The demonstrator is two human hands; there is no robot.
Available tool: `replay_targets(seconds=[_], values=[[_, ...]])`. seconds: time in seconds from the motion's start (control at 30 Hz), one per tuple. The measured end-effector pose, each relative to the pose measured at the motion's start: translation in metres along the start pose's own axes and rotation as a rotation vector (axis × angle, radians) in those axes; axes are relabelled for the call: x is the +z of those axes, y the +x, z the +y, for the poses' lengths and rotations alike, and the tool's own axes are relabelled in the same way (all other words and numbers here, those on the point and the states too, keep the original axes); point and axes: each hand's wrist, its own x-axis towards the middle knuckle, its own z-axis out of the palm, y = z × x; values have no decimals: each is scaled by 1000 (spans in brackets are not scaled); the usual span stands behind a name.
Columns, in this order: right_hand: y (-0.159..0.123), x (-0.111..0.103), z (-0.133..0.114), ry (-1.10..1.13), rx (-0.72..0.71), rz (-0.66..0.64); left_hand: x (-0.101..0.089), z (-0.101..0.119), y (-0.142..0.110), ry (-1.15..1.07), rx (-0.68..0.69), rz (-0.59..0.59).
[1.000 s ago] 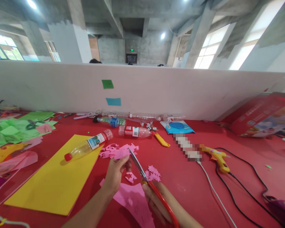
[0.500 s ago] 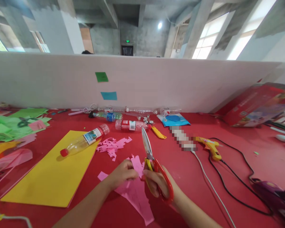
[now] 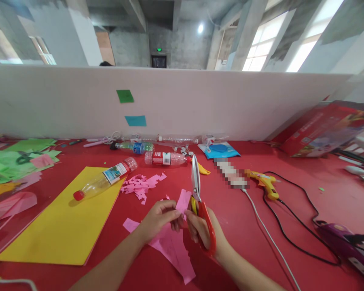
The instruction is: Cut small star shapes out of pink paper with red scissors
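My left hand (image 3: 159, 218) is closed in a pinch on a small pink paper piece (image 3: 183, 201), held up just left of the scissors. My right hand (image 3: 202, 232) grips red-handled scissors (image 3: 200, 206), blades together and pointing up and away from me. Both hands touch each other above a larger pink paper sheet (image 3: 172, 248) lying on the red table (image 3: 236, 218). A pile of pink paper scraps (image 3: 141, 185) lies beyond my left hand.
A yellow sheet (image 3: 63, 222) with a plastic bottle (image 3: 104, 180) on it lies at left. More bottles (image 3: 165, 158) line the white partition. A yellow glue gun (image 3: 265, 182) with cables (image 3: 291, 238) is at right, green paper (image 3: 15, 161) far left, a red box (image 3: 324, 127) far right.
The scissors swung from pointing up-left with blades apart to upright with blades together. My left hand came down and inward to meet my right hand, still pinching pink paper. The view tilted down slightly.
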Motion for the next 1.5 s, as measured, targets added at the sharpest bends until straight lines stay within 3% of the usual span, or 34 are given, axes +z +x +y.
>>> replay_targets(seconds=[0.17, 0.37, 0.5, 0.63, 0.87, 1.5], values=[[-1, -3, 0, -27, 20, -22, -3, 1, -2, 14, 74, 142], [-3, -11, -5, -218, -66, -242, -22, 11, 1, -261, 224, 466], [-3, -12, 4, -385, -116, -360, -30, 15, 2, -259, 301, 619], [-3, -13, 12, -409, -161, -391, -29, 14, 2, -93, 325, 616], [-6, -15, 1, -378, -144, -416, -22, 19, -2, 45, 303, 595], [-5, -9, 6, -322, -71, -388, -19, 19, -2, 75, 307, 620]])
